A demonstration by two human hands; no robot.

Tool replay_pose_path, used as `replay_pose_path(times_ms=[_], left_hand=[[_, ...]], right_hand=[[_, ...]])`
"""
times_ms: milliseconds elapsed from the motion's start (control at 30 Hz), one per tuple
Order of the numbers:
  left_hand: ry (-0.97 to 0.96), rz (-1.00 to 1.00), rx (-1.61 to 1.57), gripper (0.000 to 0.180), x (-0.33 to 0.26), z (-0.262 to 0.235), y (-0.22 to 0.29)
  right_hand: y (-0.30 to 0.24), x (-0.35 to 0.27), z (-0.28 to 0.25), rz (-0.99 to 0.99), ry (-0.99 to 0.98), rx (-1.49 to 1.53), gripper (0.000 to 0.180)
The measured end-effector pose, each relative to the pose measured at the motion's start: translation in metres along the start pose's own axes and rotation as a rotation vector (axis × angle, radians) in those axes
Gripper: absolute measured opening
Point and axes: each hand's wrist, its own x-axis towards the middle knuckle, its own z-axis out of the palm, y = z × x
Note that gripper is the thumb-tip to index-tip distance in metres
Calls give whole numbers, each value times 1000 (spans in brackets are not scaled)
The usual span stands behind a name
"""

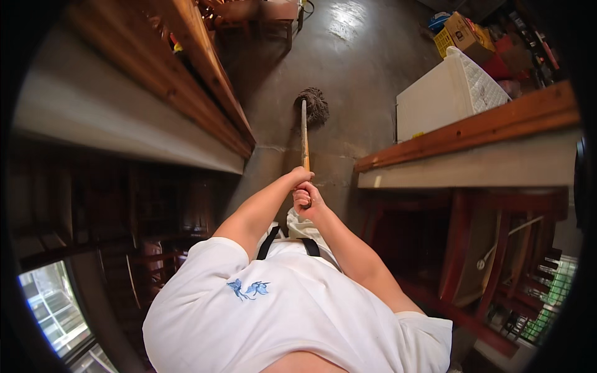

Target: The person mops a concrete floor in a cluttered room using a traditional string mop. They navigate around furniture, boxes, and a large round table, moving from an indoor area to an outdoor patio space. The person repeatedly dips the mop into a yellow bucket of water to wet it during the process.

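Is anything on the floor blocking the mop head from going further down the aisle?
Nothing visible does. The mop head rests on bare concrete floor, which stays open ahead. The white box stands off to the right, the wooden table to the left. Both hands, left hand and right hand, grip the handle.

Daylight is glaring off the concrete floor (348,25) at top centre; areas under both tables are lying in shadow; fisheye edges are bending and vignetting black.
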Motion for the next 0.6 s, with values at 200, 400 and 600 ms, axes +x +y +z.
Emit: replay_pose_path(times_ms=[200,400,600], left_hand=[[4,11,138,35,85,-84,89],[-76,27,43,28,149,-157,207],[-63,31,-35,29,220,-229,333]], right_hand=[[-85,50,111,12,49,-20,32],[-190,88,214,22,96,-38,32],[-297,113,350,16,169,-91,33]])
